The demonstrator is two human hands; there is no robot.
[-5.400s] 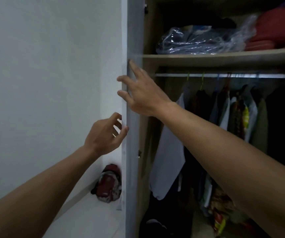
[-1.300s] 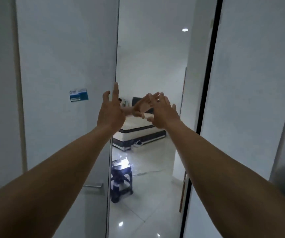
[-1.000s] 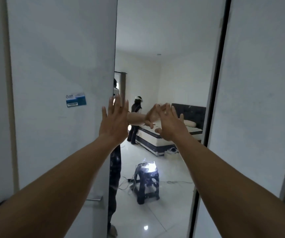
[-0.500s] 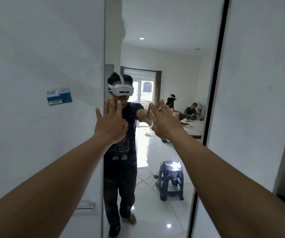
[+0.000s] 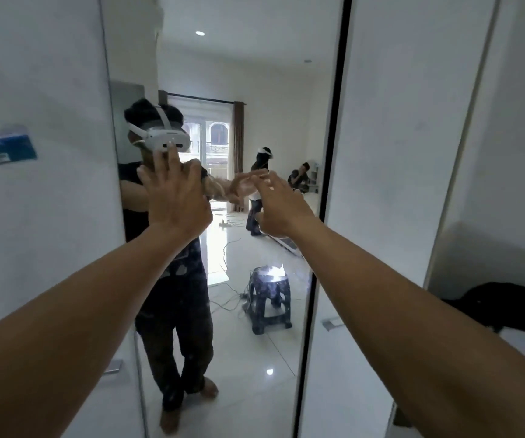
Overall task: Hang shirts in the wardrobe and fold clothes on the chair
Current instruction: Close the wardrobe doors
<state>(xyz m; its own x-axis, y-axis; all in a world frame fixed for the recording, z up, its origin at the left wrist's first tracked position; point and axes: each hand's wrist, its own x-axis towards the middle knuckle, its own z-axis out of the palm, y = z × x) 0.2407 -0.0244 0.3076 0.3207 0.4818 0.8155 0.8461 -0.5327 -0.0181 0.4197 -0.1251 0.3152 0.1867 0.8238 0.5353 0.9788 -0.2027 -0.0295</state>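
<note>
Two hands raised, neither holding anything. Far left, a blue sticker (image 5: 1,150) on a white wardrobe door (image 5: 49,248). Left hand (image 5: 175,197) lies flat on the mirrored door (image 5: 254,374), fingers spread. Right hand (image 5: 283,207) reaches for the same glass with straight, loose fingers; contact unclear. The glass panel is likely stiff, heavy and easily smeared, so better worked by the small metal handle (image 5: 330,324) low down. Far right, a dark garment (image 5: 507,308) lies draped. It looks soft and light; gather it at the shoulders. No hung shirts visible.
</note>
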